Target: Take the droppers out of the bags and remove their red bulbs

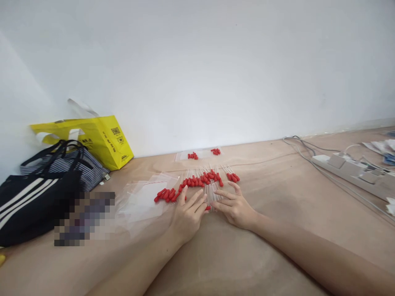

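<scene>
Several clear droppers (211, 190) with red rubber bulbs lie side by side between my two hands. My left hand (189, 216) is at their left, fingers stretched forward and fingertips against the near droppers. On the other side my right hand (236, 207) has its fingers spread, their tips at the clear tubes. A red bulb (207, 208) shows by my left fingertips. Just beyond the hands is a row of more droppers (202, 179), bulbs toward me. Another group of droppers (166, 195) lies left of my left hand, and a few droppers (233, 176) rest beyond my right.
Clear zip bags (145, 199) lie to the left. Bagged droppers (197, 156) sit by the wall. A yellow bag (115, 142), a striped bag (92, 170) and a black bag (40, 201) stand at left. A power strip (354, 172) with cables is at right.
</scene>
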Demonstrator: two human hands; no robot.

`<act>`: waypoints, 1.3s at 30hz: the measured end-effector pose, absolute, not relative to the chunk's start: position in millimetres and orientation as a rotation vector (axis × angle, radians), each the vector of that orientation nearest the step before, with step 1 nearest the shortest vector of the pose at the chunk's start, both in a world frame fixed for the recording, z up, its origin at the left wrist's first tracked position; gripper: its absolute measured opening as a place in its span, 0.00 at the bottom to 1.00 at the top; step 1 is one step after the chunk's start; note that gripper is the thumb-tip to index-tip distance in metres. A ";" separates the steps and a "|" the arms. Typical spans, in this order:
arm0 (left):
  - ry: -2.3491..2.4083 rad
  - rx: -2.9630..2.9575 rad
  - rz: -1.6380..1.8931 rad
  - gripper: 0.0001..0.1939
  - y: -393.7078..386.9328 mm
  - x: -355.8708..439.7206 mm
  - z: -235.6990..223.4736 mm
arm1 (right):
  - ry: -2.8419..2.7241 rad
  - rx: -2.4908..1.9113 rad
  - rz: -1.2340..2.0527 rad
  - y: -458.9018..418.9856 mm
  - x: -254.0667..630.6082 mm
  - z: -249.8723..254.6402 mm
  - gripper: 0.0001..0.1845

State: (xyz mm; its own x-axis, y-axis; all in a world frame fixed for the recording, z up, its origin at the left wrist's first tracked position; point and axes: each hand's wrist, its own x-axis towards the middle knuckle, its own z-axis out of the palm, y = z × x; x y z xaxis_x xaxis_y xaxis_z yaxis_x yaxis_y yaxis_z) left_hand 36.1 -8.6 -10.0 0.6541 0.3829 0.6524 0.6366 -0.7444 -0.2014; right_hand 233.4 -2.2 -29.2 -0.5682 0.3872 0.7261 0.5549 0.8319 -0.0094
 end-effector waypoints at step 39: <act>-2.012 -2.194 -0.889 0.10 28.2 -33.1 6.6 | -2.041 -1.107 0.063 22.9 229.9 -42.4 0.13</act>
